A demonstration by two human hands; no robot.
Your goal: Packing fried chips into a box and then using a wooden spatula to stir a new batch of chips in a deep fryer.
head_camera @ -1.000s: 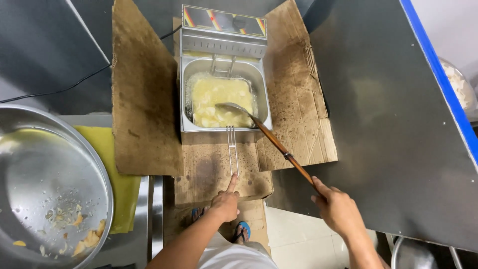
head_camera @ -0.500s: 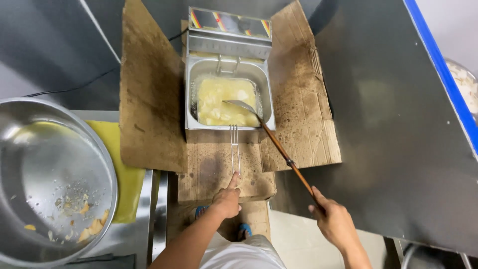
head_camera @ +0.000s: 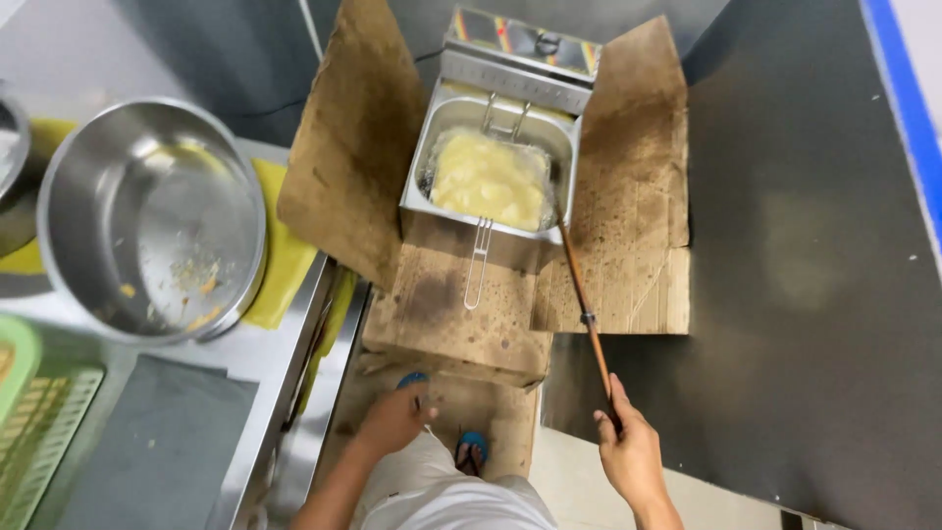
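My right hand (head_camera: 631, 452) grips the end of a long wooden-handled skimmer (head_camera: 584, 299) whose head reaches into the right side of a steel deep fryer (head_camera: 491, 172). The fryer holds a wire basket full of pale yellow food (head_camera: 488, 180) in bubbling oil, and the basket's handle (head_camera: 475, 265) points towards me. My left hand (head_camera: 394, 419) hangs low near my leg, fingers loosely curled, holding nothing. It is well short of the basket handle.
Stained cardboard sheets (head_camera: 348, 147) wall the fryer on both sides and lie under it. A large steel bowl (head_camera: 152, 216) with crumbs sits on a yellow cloth on the steel counter at left. A green crate (head_camera: 29, 422) and a grey tray (head_camera: 147, 442) lie nearer. Dark panel to the right.
My left hand has drawn back from the basket handle and dropped down. The skimmer has swung to the fryer's right edge. The view has shifted, showing more of the counter.
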